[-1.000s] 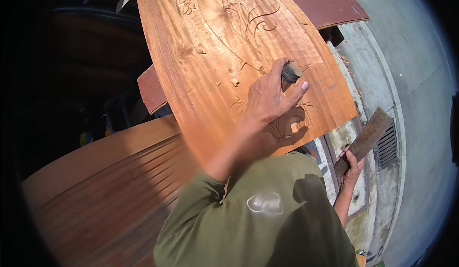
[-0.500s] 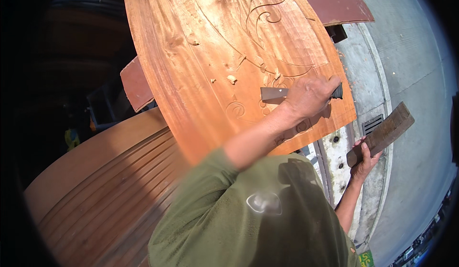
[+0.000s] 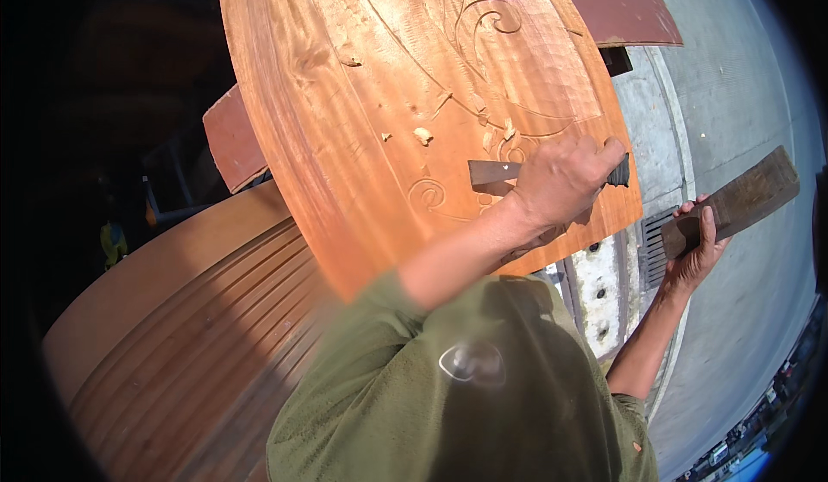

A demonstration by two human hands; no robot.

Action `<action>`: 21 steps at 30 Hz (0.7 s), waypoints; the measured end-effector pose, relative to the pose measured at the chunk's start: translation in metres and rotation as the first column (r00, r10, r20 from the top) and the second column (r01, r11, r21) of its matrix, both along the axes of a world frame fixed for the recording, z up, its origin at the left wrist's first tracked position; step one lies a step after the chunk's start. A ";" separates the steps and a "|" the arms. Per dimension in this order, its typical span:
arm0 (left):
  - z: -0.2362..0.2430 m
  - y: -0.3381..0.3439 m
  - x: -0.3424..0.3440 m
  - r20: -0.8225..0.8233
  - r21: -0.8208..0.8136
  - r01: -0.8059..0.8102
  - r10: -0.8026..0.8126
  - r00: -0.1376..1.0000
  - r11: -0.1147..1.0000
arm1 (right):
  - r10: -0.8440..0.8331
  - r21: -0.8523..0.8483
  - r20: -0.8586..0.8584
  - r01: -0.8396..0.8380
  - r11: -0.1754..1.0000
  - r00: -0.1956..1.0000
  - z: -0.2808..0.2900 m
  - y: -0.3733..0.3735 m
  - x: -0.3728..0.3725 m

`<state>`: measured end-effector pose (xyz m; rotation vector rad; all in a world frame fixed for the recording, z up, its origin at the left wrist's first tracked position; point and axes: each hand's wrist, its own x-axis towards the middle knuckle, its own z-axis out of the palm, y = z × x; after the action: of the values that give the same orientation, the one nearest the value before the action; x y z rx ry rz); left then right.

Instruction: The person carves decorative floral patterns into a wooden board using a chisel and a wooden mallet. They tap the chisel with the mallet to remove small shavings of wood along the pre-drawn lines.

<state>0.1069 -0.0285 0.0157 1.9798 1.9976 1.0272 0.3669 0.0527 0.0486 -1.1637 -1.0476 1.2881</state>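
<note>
My left hand (image 3: 561, 176) is closed around a chisel, which lies low across a carved wooden panel (image 3: 319, 163). The chisel's flat, wide blade (image 3: 490, 172) points left, and its dark ridged handle end sticks out to the right of the fist. Below the blade runs a shallow carved spiral (image 3: 426, 195). Off the panel's right edge, my right hand (image 3: 697, 253) grips a dark, squared wooden block (image 3: 737, 202) by its lower end, tilted up to the right. Pale wood shavings (image 3: 423, 135) are scattered on the panel near the chisel.
Reddish-brown boards (image 3: 625, 6) stick out from under the panel on both sides. A grooved wooden piece (image 3: 198, 318) stands at lower left. Grey concrete with a drain grate (image 3: 653, 245) lies to the right. Deep shadow covers the far left.
My right hand has risen and swung outward to the right with the wooden block. The left hand and chisel stay at nearly the same spot on the panel.
</note>
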 end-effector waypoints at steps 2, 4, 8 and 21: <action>-0.001 -0.001 -0.002 0.023 0.025 -0.017 0.017 1.000 1.000 | 0.021 0.014 0.032 -0.022 1.000 0.999 0.003 0.001 -0.012; -0.003 -0.001 -0.004 0.044 0.051 -0.034 0.032 0.999 0.998 | 0.050 0.081 0.103 -0.059 0.995 0.993 0.005 0.002 -0.022; -0.008 -0.003 -0.008 0.106 0.084 -0.068 0.059 0.993 0.994 | 0.085 0.175 0.150 -0.111 0.978 0.985 0.013 0.012 -0.029; -0.018 0.003 -0.010 0.143 0.090 -0.093 0.080 0.987 0.992 | 0.136 -0.148 0.264 -0.099 0.984 0.955 -0.037 -0.003 -0.037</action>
<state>0.0974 -0.0257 -0.0022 1.8236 2.0100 1.2666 0.3301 0.0497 0.0120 -1.4299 -1.2634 1.3318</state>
